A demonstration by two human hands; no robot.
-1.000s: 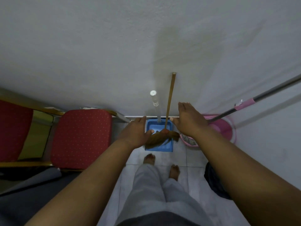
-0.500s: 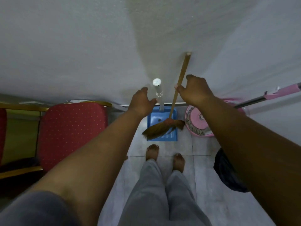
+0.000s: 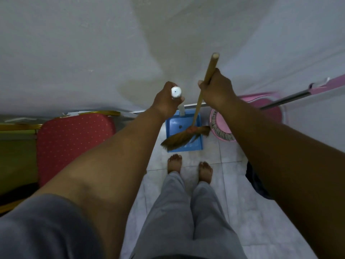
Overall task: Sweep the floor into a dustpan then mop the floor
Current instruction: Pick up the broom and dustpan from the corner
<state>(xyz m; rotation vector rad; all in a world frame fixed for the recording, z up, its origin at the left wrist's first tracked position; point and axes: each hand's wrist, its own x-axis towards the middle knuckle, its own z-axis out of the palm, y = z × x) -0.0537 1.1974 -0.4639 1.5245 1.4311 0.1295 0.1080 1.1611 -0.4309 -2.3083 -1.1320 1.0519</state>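
A blue dustpan [image 3: 175, 128] stands on the tiled floor against the wall, its white upright handle [image 3: 176, 92] rising toward me. My left hand [image 3: 166, 101] grips the top of that handle. A broom with a wooden stick [image 3: 210, 70] and brown bristles [image 3: 179, 141] lies across the dustpan's mouth. My right hand [image 3: 217, 90] grips the stick near its top end. A mop with a pink and metal handle [image 3: 298, 93] leans at the right, over a pink mop bucket [image 3: 261, 109].
A red padded chair [image 3: 72, 144] with a gold frame stands at the left. A dark bag or cloth [image 3: 255, 184] lies on the floor at the right. My bare feet [image 3: 174, 162] stand on pale tiles just behind the dustpan. The white wall [image 3: 93, 53] is close ahead.
Both hands went from open and reaching to gripping: the left closed on the dustpan handle, the right on the broom stick. The camera view shifted lower and closer.
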